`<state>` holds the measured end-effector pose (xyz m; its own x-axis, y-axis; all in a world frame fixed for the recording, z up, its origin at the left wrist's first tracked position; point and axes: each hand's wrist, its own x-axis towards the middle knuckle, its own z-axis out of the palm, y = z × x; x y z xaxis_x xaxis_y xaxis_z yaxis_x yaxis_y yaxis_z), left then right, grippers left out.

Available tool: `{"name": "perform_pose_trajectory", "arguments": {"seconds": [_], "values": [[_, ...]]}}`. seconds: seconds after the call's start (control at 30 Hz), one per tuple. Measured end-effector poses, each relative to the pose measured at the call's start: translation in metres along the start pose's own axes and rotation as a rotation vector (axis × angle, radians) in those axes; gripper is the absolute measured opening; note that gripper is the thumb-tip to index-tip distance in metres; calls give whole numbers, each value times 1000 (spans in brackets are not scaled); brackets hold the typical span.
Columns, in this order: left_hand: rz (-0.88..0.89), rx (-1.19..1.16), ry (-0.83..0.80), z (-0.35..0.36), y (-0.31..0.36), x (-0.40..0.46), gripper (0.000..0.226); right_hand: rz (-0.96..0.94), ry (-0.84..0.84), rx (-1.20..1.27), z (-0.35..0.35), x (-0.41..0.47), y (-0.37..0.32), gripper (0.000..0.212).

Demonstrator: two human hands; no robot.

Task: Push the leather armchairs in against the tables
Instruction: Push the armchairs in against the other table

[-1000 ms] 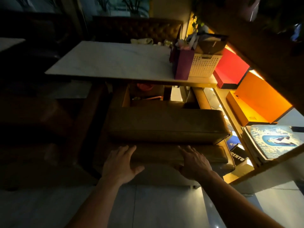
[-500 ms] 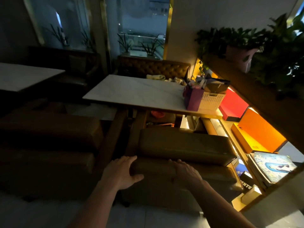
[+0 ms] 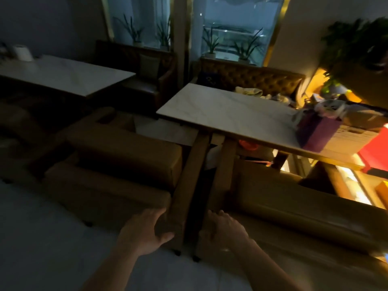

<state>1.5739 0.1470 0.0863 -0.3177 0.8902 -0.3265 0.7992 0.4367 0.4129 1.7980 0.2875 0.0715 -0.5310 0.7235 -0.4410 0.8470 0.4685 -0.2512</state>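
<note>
Dim room, and on the right-hand marble-topped table [image 3: 228, 110] a purple paper gift bag [image 3: 315, 133] stands upright near the far right end, something pale and crumpled poking out of its mouth (too blurred to name), with a white perforated basket [image 3: 344, 139] just beside it, its contents hidden in the glow. Past them a red box [image 3: 375, 154] sits on the lit shelf. Now the armchairs: two brown leather ones, side by side, backs toward the camera. The left armchair [image 3: 117, 162] is boxy, smooth-skinned, with a thick squared back cushion, and it sits clear of the table edge with pale floor showing between the two. The right armchair [image 3: 294, 196] has a rounded, slightly glossy back roll, and its front tucks under the table's near edge. Their flat, slab-like armrests run parallel with a dark narrow gap between them. The left hand [image 3: 144, 232] is wrapped on the rear corner of the left armchair's armrest, fingers spread over the outer face, thumb hooked on the near edge. The right hand [image 3: 224, 229] lies on the rear corner of the right armchair, fingers curled over the top, loosely closed on the leather. A second marble table [image 3: 63, 74] stands well apart at left, and a tufted, buttoned bench [image 3: 252, 76] lines the wall beneath the windows.
</note>
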Motion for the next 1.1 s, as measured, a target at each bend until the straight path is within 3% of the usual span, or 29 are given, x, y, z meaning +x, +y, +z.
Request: {"name": "perform_pose_trajectory", "arguments": {"seconds": [0.17, 0.4, 0.67, 1.1], "values": [[-96, 22, -21, -34, -80, 44, 91, -56, -66, 23, 7, 76, -68, 70], [-94, 17, 9, -71, -149, 89, 90, -73, -91, 94, -2, 129, -122, 55], [-45, 86, -25, -101, -228, 145, 90, -18, -17, 50, 13, 179, -182, 83], [148, 392, -35, -146, -437, 264, 101, 215, -46, 5, 76, 285, -281, 108]]}}
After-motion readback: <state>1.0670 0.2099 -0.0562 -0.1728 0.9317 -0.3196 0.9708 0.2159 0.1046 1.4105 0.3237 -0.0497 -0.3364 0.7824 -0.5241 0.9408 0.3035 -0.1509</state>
